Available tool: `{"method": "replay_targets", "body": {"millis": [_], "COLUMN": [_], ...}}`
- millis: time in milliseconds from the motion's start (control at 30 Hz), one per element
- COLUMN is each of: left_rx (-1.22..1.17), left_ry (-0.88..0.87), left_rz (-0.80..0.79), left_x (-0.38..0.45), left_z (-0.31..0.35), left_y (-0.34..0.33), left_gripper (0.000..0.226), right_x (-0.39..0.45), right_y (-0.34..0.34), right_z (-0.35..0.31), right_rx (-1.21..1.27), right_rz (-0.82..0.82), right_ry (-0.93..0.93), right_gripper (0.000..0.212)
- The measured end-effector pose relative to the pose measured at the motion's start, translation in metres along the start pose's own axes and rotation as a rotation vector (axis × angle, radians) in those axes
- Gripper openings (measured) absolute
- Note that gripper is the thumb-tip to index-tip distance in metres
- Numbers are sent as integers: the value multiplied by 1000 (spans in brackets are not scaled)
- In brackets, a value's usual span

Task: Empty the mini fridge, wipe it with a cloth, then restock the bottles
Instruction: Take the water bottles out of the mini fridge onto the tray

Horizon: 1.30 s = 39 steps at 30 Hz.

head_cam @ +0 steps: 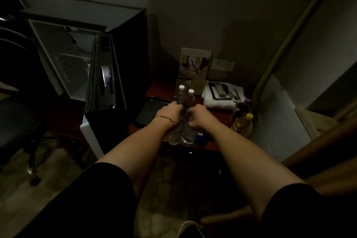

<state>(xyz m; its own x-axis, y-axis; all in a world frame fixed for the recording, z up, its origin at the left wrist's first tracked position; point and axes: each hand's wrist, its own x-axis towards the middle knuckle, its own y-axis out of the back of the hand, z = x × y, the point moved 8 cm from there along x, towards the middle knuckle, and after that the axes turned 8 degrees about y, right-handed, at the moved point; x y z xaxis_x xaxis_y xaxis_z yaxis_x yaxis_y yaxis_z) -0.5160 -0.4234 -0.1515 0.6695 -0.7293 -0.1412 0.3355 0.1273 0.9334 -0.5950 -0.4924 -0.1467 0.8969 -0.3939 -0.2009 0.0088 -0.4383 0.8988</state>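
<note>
Both hands, left hand [171, 113] and right hand [200, 117], are gripping the clear water bottles [185, 102] mid-body near the desk's [216, 139] front edge; full and slick, they are likely wanting firm mid-body holds.

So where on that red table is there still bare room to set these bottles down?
The black tray, left of both hands, looks bare. Red tabletop shows between the open fridge and the card stand. The right side is crowded: folded white towel, yellow-capped bottle, purple-capped bottle.

Dim room: plain wall [212, 6], red-brown table [218, 137], office chair [17, 91].
</note>
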Motion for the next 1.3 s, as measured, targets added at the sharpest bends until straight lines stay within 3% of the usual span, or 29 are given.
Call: {"method": "replay_targets", "body": {"millis": [367,667,800,1000,1300], "left_rx": [89,93,74,72,79], "left_ry": [213,319,339,334,285], "left_rz": [11,-6,-48,-97,-137], "left_x": [171,271,295,317,333], "left_z": [-47,-85,-110,-130,-124], "left_y": [-1,-6,-19,-34,-39], "left_gripper": [29,26,22,19,33], "right_x": [195,308,339,366,373], "right_y": [15,11,-1,-28,-29], "right_z": [23,28,27,34,42], "right_rx": [-88,-101,-108,-129,-83], "right_rz": [-140,-190,-223,-319,-323], "right_ry": [252,272,252,188,95], "right_gripper": [37,36,30,42,42]}}
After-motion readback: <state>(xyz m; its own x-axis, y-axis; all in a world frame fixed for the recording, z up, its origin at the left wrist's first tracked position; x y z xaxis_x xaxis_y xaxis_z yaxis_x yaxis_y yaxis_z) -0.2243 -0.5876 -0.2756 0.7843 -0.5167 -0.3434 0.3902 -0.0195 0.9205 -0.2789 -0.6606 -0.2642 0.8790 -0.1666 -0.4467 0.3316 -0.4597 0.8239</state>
